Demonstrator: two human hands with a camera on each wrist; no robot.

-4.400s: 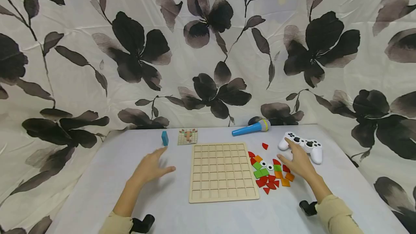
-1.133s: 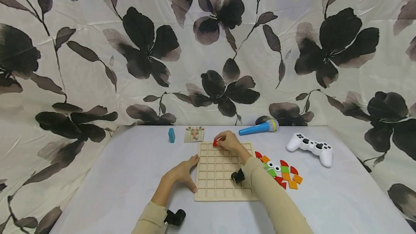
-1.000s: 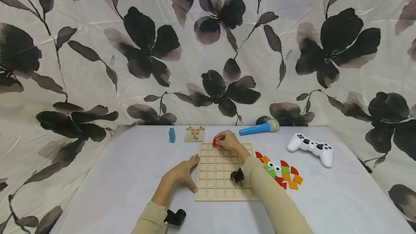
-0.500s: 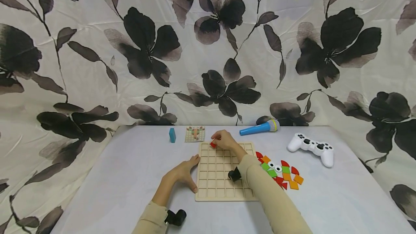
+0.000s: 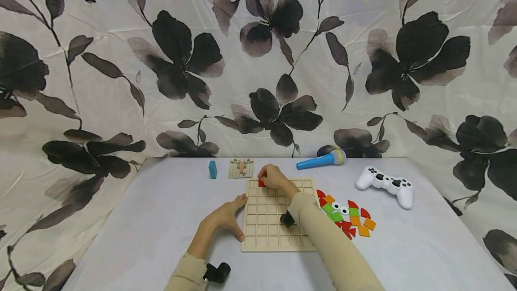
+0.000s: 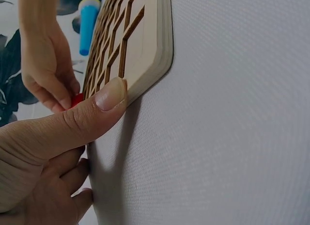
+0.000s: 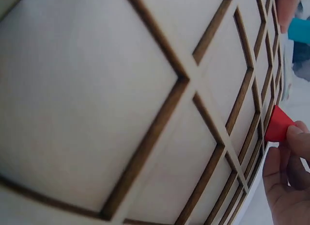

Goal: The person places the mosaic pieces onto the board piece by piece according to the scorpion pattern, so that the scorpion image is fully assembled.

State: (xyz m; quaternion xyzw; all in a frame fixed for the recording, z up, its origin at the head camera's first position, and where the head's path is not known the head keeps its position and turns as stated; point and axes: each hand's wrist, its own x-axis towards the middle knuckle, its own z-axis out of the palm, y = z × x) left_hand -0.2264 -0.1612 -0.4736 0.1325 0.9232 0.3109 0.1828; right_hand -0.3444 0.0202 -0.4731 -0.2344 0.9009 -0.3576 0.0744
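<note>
A wooden grid board [image 5: 278,247] lies flat on the table. Over its back row, toward the left corner, my right hand [image 5: 273,177] pinches a small red tile [image 5: 261,183] between thumb and fingers. In the right wrist view the red tile [image 7: 279,124] has a pointed corner and stands tilted at the grid's edge. Along the board's left edge rests my left hand [image 5: 225,216], thumb and fingers spread. The left thumb [image 6: 77,119] touches the board's rim close up in the left wrist view.
Right of the board lie several red, orange and green tiles [image 5: 354,221] with two eye pieces [image 5: 339,208]. Behind the board are a pattern card [image 5: 241,168], a blue block [image 5: 212,169] and a toy microphone [image 5: 321,160]. A white game controller [image 5: 384,185] lies far right.
My right hand has left the controller area and carried a red tile to the back row, lately shifting left. My left hand has moved right onto the board's edge.
</note>
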